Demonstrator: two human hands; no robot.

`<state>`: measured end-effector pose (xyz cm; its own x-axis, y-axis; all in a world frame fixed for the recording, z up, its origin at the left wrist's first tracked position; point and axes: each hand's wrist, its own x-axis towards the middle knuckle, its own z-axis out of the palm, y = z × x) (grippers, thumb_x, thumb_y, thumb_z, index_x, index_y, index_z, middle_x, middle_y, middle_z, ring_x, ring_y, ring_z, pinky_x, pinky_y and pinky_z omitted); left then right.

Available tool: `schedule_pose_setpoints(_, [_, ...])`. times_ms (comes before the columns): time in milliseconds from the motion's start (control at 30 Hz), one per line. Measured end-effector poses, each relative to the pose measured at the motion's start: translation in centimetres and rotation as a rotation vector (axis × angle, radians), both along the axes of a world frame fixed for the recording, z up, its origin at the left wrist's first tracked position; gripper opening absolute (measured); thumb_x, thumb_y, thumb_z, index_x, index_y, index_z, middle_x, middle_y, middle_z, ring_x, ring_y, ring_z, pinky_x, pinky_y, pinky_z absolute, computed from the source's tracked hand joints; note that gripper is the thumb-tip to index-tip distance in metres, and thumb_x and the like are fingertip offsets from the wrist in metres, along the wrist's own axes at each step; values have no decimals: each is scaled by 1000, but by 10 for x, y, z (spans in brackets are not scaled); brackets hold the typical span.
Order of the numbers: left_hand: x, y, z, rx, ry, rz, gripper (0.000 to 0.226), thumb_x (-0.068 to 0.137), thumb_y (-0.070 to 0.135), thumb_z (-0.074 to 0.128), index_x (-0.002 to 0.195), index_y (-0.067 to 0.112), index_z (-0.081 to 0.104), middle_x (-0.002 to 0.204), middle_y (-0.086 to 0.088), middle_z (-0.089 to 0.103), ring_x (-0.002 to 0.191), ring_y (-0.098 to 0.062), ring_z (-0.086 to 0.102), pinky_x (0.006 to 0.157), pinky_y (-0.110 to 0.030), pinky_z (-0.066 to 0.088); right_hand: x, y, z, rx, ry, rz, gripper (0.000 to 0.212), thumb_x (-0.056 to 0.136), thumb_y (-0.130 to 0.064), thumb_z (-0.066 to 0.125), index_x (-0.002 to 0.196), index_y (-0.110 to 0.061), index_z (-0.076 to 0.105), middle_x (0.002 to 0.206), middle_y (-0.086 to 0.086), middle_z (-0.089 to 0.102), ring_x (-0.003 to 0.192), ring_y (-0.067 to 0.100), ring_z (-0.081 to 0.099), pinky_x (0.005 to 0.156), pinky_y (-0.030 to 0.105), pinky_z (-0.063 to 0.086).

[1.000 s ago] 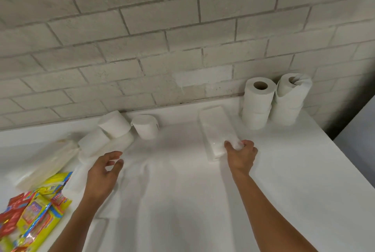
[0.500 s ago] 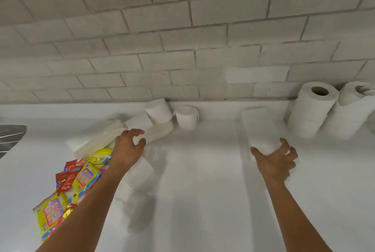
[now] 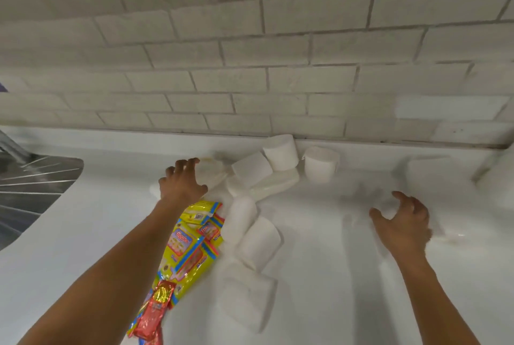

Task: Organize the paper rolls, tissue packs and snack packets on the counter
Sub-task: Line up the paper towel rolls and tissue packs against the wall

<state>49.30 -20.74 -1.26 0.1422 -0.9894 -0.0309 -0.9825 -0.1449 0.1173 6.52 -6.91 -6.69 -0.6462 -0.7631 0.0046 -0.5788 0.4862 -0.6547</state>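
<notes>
From the head camera I see a loose heap of white paper rolls (image 3: 251,175) in the centre of the frame, most tipped on their sides; two sit against the brick wall (image 3: 250,38), and one more roll (image 3: 319,168) stands just right of them. More rolls trail down toward the lower centre, where the white blurs and I cannot tell rolls from tissue packs. A flat clear-wrapped tissue pack (image 3: 274,184) lies under the upper rolls. Yellow snack packets (image 3: 189,244) with blue and red edging lie fanned beside my left forearm, with a red packet (image 3: 153,311) at the lower end.

The counter (image 3: 319,275) is bare white from the centre to the lower right. A steel sink drainer (image 3: 33,186) cuts into it at the left edge of the frame.

My left hand (image 3: 182,184) reaches to the upper left of the pile, fingers (image 3: 192,162) spread and lightly curled over a pale pack I can barely make out; I cannot tell whether they grip it. My right hand (image 3: 403,225) hovers at the right, well apart from the rolls, fingers (image 3: 400,196) relaxed and holding nothing.
</notes>
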Motion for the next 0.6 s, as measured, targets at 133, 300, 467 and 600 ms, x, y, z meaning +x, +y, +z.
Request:
schedule_pose_setpoints(133, [30,-12,-25,103,-120,-45,90,70,49,74,147,40,28,151,2,34,134,-32,37,100,-49,38,34,-10,-2,1,-92,90,64,83,-34,73,141,-21,48,149,16,36,139,35,33,112,54,33])
schedule_pose_setpoints(300, [45,-17,-51,55,-213,-63,93,68,58,72,145,40,23,144,1,36,124,-34,42,94,-51,38,55,-12,-3,25,-170,100,63,85,-36,73,141,-24,47,148,12,33,134,38,40,109,49,39])
schedule_pose_setpoints(467, [52,-31,-52,81,-197,-87,92,73,55,73,147,41,20,147,1,38,124,-35,45,94,-51,40,62,-13,-3,26,-236,82,61,85,-36,73,139,-26,48,146,12,35,129,37,46,103,45,41])
schedule_pose_setpoints(600, [58,-30,-51,37,-232,-137,87,78,43,69,151,38,23,147,2,43,121,-34,50,89,-46,43,66,-12,-5,23,-286,75,61,86,-38,72,140,-28,47,145,12,36,127,36,47,102,43,42])
